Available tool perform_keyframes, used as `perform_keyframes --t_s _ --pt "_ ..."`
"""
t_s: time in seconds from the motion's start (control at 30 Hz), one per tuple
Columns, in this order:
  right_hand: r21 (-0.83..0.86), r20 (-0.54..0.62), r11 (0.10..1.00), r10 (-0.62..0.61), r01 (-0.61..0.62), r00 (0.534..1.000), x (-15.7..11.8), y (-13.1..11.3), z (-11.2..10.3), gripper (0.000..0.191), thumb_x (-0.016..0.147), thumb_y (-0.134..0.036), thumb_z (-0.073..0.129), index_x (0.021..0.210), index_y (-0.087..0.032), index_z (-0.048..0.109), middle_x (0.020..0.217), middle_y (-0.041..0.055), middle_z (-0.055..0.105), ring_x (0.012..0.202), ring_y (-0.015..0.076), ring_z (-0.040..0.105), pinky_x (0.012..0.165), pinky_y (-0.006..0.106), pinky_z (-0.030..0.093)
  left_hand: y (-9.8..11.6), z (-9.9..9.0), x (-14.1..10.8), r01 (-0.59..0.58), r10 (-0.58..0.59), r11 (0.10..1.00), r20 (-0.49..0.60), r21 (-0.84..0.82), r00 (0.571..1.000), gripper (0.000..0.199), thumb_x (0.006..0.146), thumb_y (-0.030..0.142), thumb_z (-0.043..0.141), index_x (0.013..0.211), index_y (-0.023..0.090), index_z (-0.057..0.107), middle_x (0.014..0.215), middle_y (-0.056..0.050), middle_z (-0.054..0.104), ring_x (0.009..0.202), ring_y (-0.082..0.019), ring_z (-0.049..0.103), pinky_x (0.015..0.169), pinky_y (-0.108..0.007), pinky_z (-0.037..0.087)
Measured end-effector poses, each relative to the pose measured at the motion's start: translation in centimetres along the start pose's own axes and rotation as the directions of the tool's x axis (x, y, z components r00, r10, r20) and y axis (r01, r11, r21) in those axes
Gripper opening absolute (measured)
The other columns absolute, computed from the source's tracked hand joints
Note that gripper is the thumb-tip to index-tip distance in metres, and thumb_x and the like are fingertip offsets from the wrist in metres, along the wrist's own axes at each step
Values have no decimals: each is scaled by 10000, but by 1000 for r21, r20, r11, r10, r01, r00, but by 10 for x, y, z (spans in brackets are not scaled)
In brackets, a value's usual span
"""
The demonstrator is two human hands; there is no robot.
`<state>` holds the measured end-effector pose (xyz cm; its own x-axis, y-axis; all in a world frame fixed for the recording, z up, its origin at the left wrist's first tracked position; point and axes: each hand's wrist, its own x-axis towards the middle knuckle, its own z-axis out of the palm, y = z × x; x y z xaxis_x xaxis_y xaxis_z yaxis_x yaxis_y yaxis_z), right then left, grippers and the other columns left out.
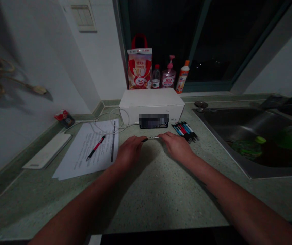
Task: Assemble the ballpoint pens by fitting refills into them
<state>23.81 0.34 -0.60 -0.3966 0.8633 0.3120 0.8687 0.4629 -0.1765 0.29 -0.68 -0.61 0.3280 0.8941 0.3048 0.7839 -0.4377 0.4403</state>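
Note:
Between my two hands, a thin pen-like piece (pixel 153 137) with a dark end on the left and a pale end on the right lies level just above the speckled counter (pixel 146 200). My left hand (pixel 130 149) pinches its dark end. The fingers of my right hand (pixel 175 144) are closed on the pale end. Right of my right hand rests a row of several pens (pixel 185 131) in blue, red, white and black. Behind my hands a phone (pixel 153 122) leans against a white box (pixel 152 98), with a white cable at its left side.
Printed sheets (pixel 84 149) with a red and black pen (pixel 95 148) on them lie at left, beside a flat white object (pixel 47 151). A metal sink (pixel 222 149) is at right. Bottles (pixel 168 76) and a colourful bag (pixel 140 69) stand behind the box.

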Motion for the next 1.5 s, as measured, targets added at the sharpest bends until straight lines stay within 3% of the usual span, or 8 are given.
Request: perform_keyframes --t_s 0.3,0.53,0.73,0.93,1.2,1.37,1.5 --pt "-26 77 999 -41 43 996 -1 -5 -3 435 922 -58 485 1255 -266 672 1109 62 723 906 210 672 779 317 467 1 0 0 28 -29 999 44 21 999 351 984 171 444 1235 222 684 1051 -75 710 990 -247 653 882 -390 518" --pt "95 111 985 -156 146 981 0 -10 -1 369 950 -94 510 1232 -262 679 1119 68 739 1005 233 683 874 373 514 -1 7 -2 -138 139 989 34 -49 990 314 957 169 488 1164 251 708 1037 -57 746 954 -236 679 864 -406 540" --pt "217 115 975 -70 43 991 -1 -16 5 248 978 -193 565 1206 -230 656 1117 70 750 992 230 705 854 364 530 -3 16 -3 -72 70 981 -17 -181 997 254 934 210 540 1096 254 730 1052 -78 768 963 -261 697 866 -434 552" --pt "341 39 932 -144 122 989 -3 -13 2 190 980 -203 581 1137 -229 686 1076 64 721 991 199 680 879 336 517 -7 16 -3 -65 53 966 -52 -251 997 213 915 223 561 1012 254 748 978 -73 774 903 -247 697 837 -432 555" --pt "348 76 934 -111 78 991 -2 -16 4 224 1016 -249 518 1123 -221 713 1034 70 739 972 208 688 855 344 506 -7 15 -4 -68 50 961 -73 -269 996 182 890 226 592 983 236 747 940 -55 756 884 -223 685 833 -398 558" --pt "360 99 933 -21 -16 995 -3 -19 3 208 939 -251 643 1144 -229 674 1027 51 749 919 206 693 789 320 491 -5 15 -4 -69 43 954 -94 -290 995 158 887 234 609 969 234 744 903 -48 749 849 -208 680 817 -384 564" --pt "361 109 931 -95 50 989 -2 -17 3 178 1007 -275 554 1083 -224 706 1014 57 741 932 200 684 801 315 481 -6 15 -4 -124 92 947 -119 -296 989 145 879 220 606 940 226 738 905 -49 746 864 -203 674 834 -389 563"
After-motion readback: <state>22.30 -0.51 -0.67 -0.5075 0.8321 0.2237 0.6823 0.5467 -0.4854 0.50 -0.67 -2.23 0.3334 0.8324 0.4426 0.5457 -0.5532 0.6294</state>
